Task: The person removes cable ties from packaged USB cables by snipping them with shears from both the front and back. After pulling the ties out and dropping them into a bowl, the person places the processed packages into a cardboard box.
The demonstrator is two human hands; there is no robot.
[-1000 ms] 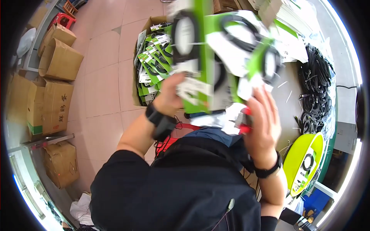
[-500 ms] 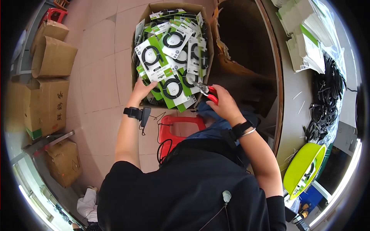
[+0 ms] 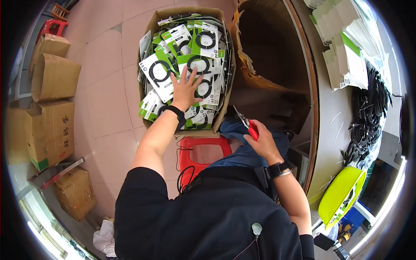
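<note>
A cardboard box is heaped with carded black cables on white and green cards, lying at many angles. My left hand rests with spread fingers on top of the heap, touching a carded cable and the cards around it. Just left of those fingers lies another carded cable. To the right of the box's near corner, my right hand grips red-handled pliers, their metal jaws pointing up and left, clear of the cards.
A red plastic stool stands close below the box. At right, a worktable bears stacks of cards, bundled black cables and a yellow-green basin. A torn carton stands under it. Brown cartons line the left.
My left hand has moved from the box's near left edge onto the middle of the heap, fingers spreading. My right hand has drawn the pliers back from the cards, down and right.
</note>
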